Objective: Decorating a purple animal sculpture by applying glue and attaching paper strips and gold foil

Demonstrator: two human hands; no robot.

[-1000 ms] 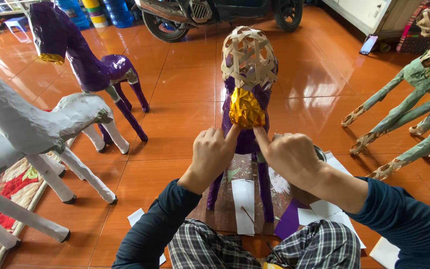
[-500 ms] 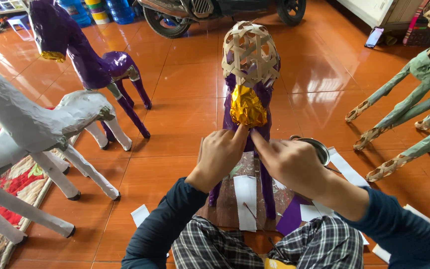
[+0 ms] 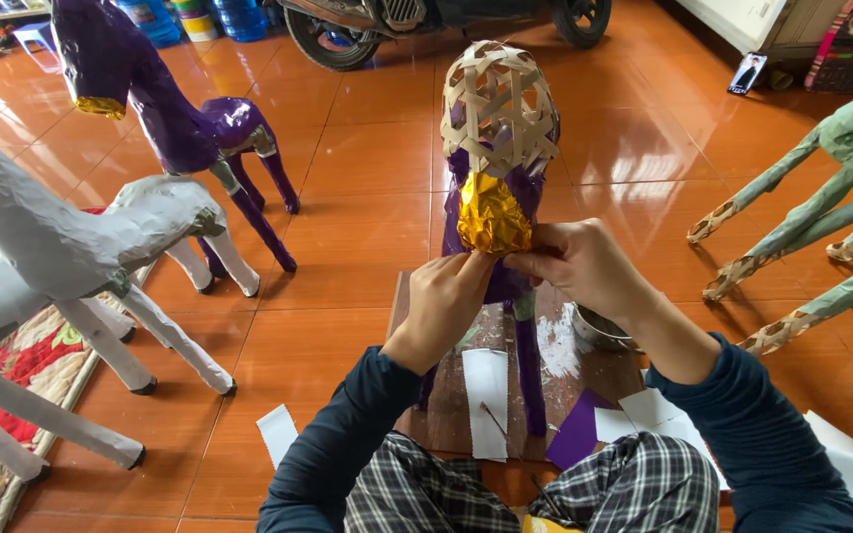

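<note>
Fingers of both my hands meet at the chest of the woven bamboo horse frame half-wrapped in purple paper (image 3: 502,148), just below its crumpled gold foil muzzle (image 3: 492,215). My left hand (image 3: 451,296) is curled with its fingertips pressed against the purple paper under the foil, and my right hand (image 3: 584,265) is pinched closed on the edge of that paper beside the foil; I cannot tell whether a loose strip sits between those fingers. The horse stands upright on a paste-smeared wooden board (image 3: 555,341) between my knees, with white paper strips (image 3: 487,395) and a purple paper scrap (image 3: 579,434) lying on it and a small metal bowl (image 3: 596,328) at its right edge. To my left stand a finished purple paper horse (image 3: 185,118) and a white paper horse (image 3: 71,247); pale green paper horses (image 3: 841,178) stand to my right. Risks as I judge them: pressing too hard could tip the light frame on its thin legs, a wet sheet could tear or wrinkle under my thumb, and pasty fingers could smudge or dent the gold foil just above.
</note>
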